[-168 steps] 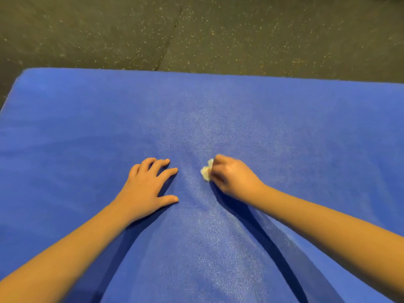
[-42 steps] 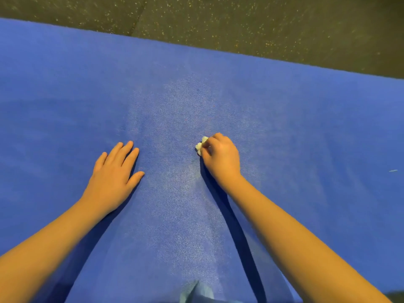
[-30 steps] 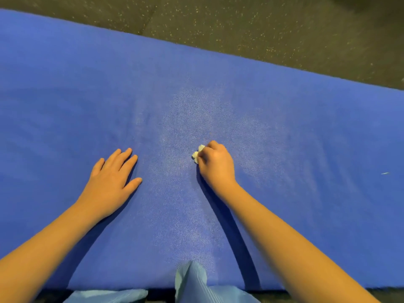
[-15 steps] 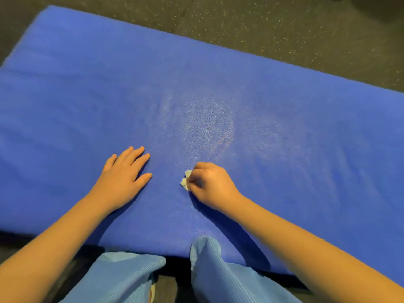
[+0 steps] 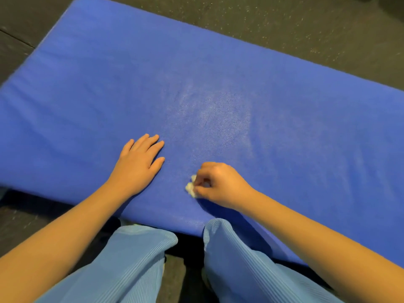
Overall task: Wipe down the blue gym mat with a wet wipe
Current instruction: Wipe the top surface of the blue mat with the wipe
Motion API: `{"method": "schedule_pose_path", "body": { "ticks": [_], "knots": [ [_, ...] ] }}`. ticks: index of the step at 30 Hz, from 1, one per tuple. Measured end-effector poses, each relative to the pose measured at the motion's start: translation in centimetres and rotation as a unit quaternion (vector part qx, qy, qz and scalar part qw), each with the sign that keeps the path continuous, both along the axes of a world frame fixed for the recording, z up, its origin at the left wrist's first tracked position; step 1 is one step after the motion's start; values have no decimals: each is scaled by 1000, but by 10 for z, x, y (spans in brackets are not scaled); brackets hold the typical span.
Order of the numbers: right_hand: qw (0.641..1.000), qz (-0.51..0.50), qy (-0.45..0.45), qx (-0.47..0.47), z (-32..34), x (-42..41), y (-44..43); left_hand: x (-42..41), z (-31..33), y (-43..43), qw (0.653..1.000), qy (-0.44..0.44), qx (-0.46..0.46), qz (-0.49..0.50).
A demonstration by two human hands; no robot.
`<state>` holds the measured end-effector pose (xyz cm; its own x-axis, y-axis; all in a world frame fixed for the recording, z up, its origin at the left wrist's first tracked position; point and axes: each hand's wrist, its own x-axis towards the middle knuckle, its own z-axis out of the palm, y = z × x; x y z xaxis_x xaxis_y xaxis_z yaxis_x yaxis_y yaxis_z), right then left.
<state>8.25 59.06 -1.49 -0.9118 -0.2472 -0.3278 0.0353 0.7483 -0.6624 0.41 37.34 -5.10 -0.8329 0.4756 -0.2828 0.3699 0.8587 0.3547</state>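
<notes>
— What is changing since half a second ago?
— The right hand (image 5: 220,186) is drawing back toward the near edge of the mat (image 5: 87,95), bringing the wipe (image 5: 191,189) with it. More of that edge and of the trouser legs (image 5: 135,259) is showing. The left hand (image 5: 137,167) is staying flat on the mat.

— How are the fingers lying?
— The right fingers (image 5: 204,168) are curling round the wipe and pressing it to the mat, with a crumpled bit poking out to their left. The left fingers (image 5: 150,142) are lying straight and close together, palm down, holding nothing, left of the wipe and apart from it.

— What is everything looking like?
— The mat is showing as a thick blue rectangular pad with a fine grainy skin. A paler sheen (image 5: 214,112) is spreading beyond the right fingers. The wipe is showing as a small white wad. The floor (image 5: 306,22) is looking dark and rubbery, flecked with pale specks. The trouser legs are hanging in pale blue ribbed cloth.

— And the count?
— I am counting one mat, one wipe, two hands and two trouser legs.
</notes>
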Motion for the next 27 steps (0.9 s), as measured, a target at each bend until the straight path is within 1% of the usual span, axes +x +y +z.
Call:
{"method": "schedule_pose_path", "body": {
  "ticks": [2, 3, 4, 5, 7, 8, 9, 10, 12, 14, 15, 18, 19, 20, 23, 27],
  "knots": [
    [995, -66, 48, 63, -10, -6, -1, 0, 0, 0, 1000, -3, 0, 0],
    [993, -77, 64, 63, -11, -6, -5, 0, 0, 0, 1000, -3, -3, 0],
    [995, -60, 67, 41, -11, -3, -11, 1, 1, -1, 1000, -2, -4, 0],
    [998, -21, 52, 2, -6, 2, -18, 0, 1, -1, 1000, -1, -5, 0],
    [995, 80, 7, -67, 6, 12, -27, 0, 1, -1, 1000, -1, -5, -3],
    [990, 115, -6, -75, 9, 12, -27, -1, 1, -2, 1000, -1, -4, -4],
    [989, 128, -9, -68, 8, 9, -26, -1, 1, -2, 1000, -2, -4, -5],
    [992, 116, 2, -48, 4, 3, -23, -1, 2, -2, 1000, -5, -4, -4],
    [998, 39, 54, 9, -8, -10, -19, -1, 2, -1, 1000, -12, -9, 0],
    [995, -28, 87, 32, -15, -16, -22, -2, 4, -1, 1000, -20, -7, 1],
    [995, -19, 98, 22, -15, -14, -27, -3, 5, -2, 1000, -24, -5, -4],
    [987, 112, 109, -35, -6, 7, -44, -9, 8, -11, 999, -41, -2, -34],
    [984, 137, 111, -35, -4, 10, -45, -10, 11, -16, 998, -52, -1, -41],
    [984, 136, 116, -21, -6, 9, -42, -11, 14, -22, 997, -63, 0, -48],
    [985, 70, 153, 26, -12, 0, -35, -9, 34, -39, 990, -115, -27, -78],
    [982, 111, 150, 14, -7, 13, -39, -3, 51, -73, 974, -175, -78, -124]
  ]
}}
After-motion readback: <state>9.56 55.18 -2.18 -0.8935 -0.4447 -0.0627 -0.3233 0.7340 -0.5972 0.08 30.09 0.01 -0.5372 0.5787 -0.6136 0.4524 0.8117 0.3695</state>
